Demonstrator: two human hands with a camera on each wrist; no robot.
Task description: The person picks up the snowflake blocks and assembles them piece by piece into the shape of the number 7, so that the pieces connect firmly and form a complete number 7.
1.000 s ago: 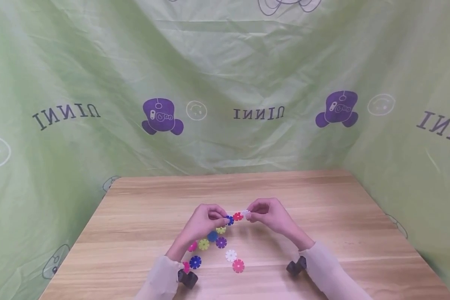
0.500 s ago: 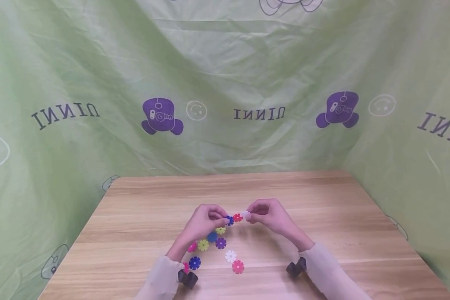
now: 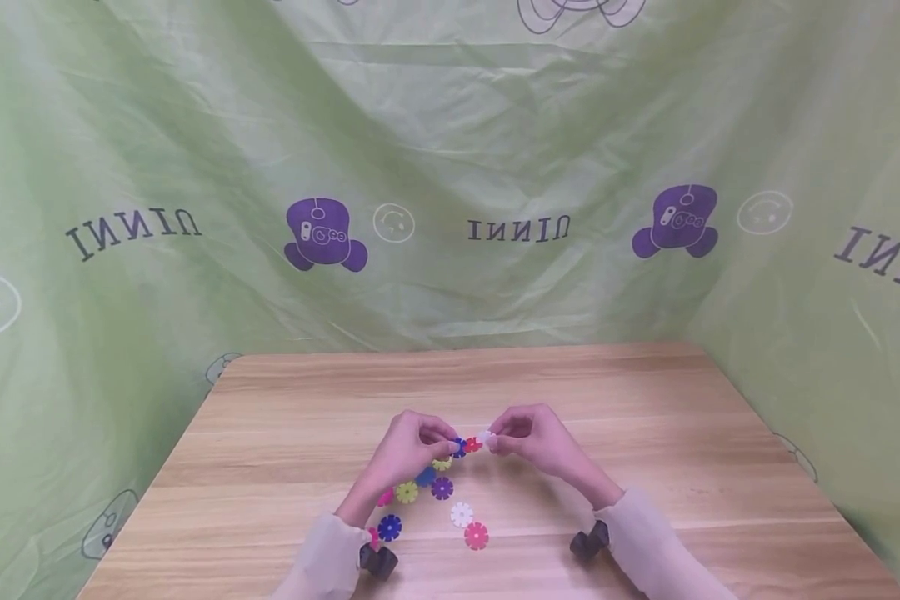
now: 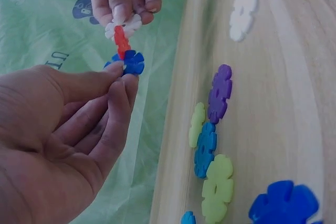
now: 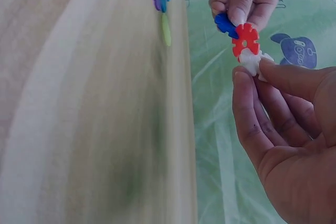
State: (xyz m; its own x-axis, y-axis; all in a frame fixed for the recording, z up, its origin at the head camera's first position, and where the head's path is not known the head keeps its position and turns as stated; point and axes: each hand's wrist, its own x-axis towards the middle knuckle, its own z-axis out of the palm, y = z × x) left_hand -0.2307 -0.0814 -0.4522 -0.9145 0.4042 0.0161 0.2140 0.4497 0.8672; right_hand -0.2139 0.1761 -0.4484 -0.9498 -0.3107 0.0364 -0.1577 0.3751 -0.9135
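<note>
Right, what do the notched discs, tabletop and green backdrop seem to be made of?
Notched discs: probably moulded plastic, smooth; even colour, crisp slots.
Tabletop: wood or wood-look laminate, satin; grain streaks.
Green backdrop: thin fabric or plastic sheet, faint sheen; soft creases.

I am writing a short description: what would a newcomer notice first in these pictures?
Probably the green curtain with purple figures, behind the wooden table. Above the table, the left hand pinches a blue disc and the right hand a white disc, with a red disc between. Other coloured discs lie on the table, nearer the camera.
</note>
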